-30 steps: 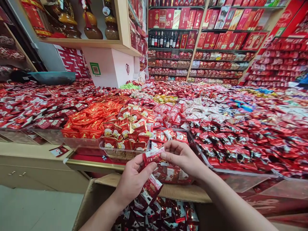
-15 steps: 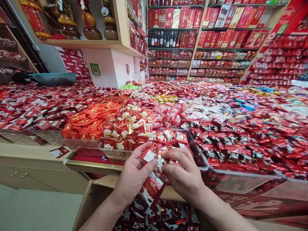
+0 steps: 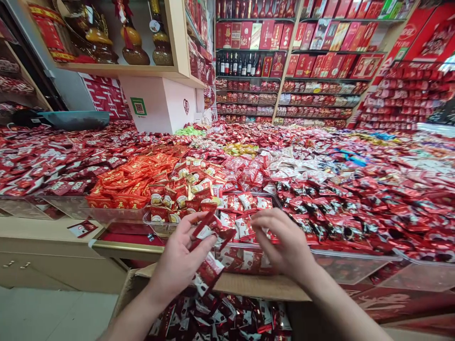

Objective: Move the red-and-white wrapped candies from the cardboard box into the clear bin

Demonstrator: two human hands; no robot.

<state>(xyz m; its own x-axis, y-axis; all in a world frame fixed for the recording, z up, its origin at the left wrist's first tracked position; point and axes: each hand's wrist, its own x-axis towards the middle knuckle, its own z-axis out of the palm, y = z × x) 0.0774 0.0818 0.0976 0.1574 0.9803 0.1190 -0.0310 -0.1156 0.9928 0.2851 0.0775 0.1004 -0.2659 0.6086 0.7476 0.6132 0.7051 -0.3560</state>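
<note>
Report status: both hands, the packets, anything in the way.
Left hand gripping red-and-white packets. Right hand over clear bin, grip unclear. Open carton below; no obstruction seen between hands.

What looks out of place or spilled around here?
One red-and-white packet lies alone on the cream counter, outside the clear bins. It looks like a stray; I see no obvious spill.

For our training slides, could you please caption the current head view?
Left hand holding red-and-white packets above an open cardboard box of similar packets.
</note>
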